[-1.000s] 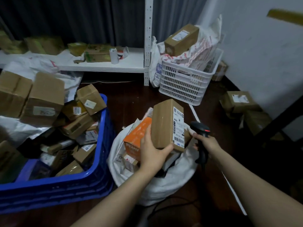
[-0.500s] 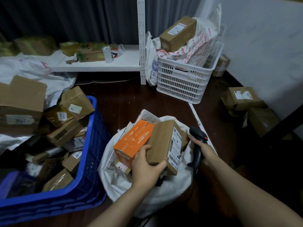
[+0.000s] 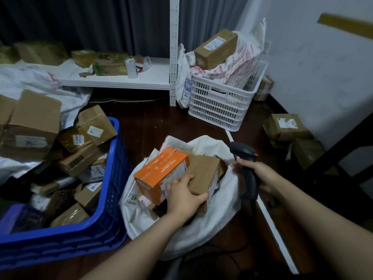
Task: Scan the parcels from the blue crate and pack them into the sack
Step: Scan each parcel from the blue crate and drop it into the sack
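Observation:
A white sack [image 3: 203, 227] lies open on the dark floor in the middle. Inside it sits an orange box [image 3: 161, 172], and beside that a brown cardboard parcel [image 3: 203, 172] with a barcode label on its right side. My left hand [image 3: 183, 197] grips the near edge of that brown parcel, which rests low in the sack's mouth. My right hand [image 3: 260, 174] holds a black barcode scanner [image 3: 246, 164] just right of the sack. The blue crate [image 3: 96, 229] at the left is full of several cardboard parcels.
A white slotted basket [image 3: 220, 110] with a box and bags stands at the back right. A white shelf [image 3: 121, 81] runs along the back. Loose boxes [image 3: 286, 126] lie by the right wall, next to a dark table leg [image 3: 343, 156]. More boxes pile at far left.
The brown parcel, held upright above the sack facing the scanner a second ago, has been lowered into the sack beside the orange box. The scanner hand stayed to the right.

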